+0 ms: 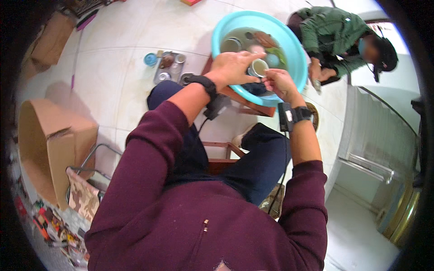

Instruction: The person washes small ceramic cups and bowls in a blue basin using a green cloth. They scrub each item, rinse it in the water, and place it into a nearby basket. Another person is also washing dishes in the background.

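A small pale cup (259, 68) is held over the turquoise plastic basin (300, 54). The fingers and thumb of my left hand (234, 67) are around the cup's left side. From the right, the bent fingers of my right hand (281, 84) pinch at its rim; whether they also hold something small is hidden. Cloudy water (242, 31) partly fills the basin. In it lie a round vessel (231, 45), a brown object (265, 39), a yellow-green object (277, 53) and a pale rounded piece (272, 61). Something dark (254, 88) sits near the close wall.
The basin rests on a reddish wooden stool (259, 111). On the floor to the left are a tray (174, 75) of small cups and a blue cup (150, 59). An open cardboard box (81, 135) and a camouflage folding stool (83, 198) stand farther left. A person (334, 30) crouches right of the basin.
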Motion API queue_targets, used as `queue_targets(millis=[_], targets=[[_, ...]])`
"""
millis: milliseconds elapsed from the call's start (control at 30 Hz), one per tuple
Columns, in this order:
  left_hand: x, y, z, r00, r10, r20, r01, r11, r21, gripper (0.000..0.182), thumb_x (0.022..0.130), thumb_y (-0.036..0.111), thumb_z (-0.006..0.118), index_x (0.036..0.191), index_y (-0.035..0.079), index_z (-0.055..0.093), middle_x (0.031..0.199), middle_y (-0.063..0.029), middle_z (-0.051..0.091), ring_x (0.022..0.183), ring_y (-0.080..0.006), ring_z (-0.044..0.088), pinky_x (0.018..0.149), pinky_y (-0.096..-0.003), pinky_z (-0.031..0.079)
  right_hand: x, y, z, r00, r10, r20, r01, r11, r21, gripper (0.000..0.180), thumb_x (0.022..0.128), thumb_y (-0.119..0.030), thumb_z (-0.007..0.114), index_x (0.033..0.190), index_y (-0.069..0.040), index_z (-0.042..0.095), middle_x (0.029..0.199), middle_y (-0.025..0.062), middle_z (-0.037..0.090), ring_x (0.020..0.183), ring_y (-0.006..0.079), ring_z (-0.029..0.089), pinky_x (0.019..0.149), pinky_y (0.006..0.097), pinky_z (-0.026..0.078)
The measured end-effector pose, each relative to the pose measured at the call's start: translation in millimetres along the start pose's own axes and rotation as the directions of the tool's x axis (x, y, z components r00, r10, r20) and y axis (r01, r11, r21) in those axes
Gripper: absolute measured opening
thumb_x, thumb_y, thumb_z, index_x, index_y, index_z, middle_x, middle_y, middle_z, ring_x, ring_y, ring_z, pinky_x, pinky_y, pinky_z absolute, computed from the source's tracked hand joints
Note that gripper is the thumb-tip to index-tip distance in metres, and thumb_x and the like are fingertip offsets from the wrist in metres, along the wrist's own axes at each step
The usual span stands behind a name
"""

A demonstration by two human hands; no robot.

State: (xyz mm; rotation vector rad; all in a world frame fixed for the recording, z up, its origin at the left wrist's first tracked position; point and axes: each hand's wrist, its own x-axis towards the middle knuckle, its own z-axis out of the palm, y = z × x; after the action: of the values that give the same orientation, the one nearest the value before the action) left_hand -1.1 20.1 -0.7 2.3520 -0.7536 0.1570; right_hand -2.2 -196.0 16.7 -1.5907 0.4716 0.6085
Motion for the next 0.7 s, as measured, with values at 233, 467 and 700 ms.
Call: queue_targets(millis=[233, 467, 700], targets=[[-0.5, -5.6, 2.8, 0.987, -0.108, 0.122, 0.096, 0.991, 0.096, 0.056, 0.079, 0.044, 0.067, 0.126, 0.015, 0.058, 0.098, -0.0120, 0.070, 0.091, -0.0277, 0.068, 0.077, -0.0398, 0.054, 22.3, 14.6, -0.7, 0.989, -0.108, 0.101, 0.098, 0.991, 0.094, 0.021, 0.096, -0.017, 0.056, 0.100, 0.002, 0.063, 0.079, 0.0068, 0.066, 0.064, 0.0122, 0.064, 0.055, 0.0234, 0.053], [4.0, -6.4, 7.6, 0.960, -0.248, 0.134, 0.228, 0.963, 0.143, 0.038, 0.069, 0.024, 0.073, 0.102, 0.007, 0.061, 0.095, -0.0120, 0.069, 0.094, -0.0280, 0.067, 0.080, -0.0385, 0.053, 27.0, 45.8, 9.7, 0.906, -0.367, 0.212, 0.301, 0.203, -0.932, 0.059, 0.069, -0.018, 0.074, 0.126, -0.009, 0.060, 0.117, 0.0221, 0.061, 0.111, 0.0377, 0.058, 0.098, 0.0420, 0.046], [5.8, -4.9, 7.1, 0.953, -0.269, 0.142, 0.244, 0.955, 0.171, 0.046, 0.067, 0.021, 0.075, 0.107, 0.007, 0.059, 0.096, -0.0117, 0.069, 0.094, -0.0286, 0.067, 0.080, -0.0390, 0.053, 50.7, 39.5, 5.0, 0.964, -0.259, -0.067, 0.086, 0.538, -0.838, 0.042, 0.071, -0.020, 0.073, 0.112, -0.008, 0.068, 0.092, 0.0128, 0.071, 0.087, 0.0281, 0.068, 0.084, 0.0355, 0.051]])
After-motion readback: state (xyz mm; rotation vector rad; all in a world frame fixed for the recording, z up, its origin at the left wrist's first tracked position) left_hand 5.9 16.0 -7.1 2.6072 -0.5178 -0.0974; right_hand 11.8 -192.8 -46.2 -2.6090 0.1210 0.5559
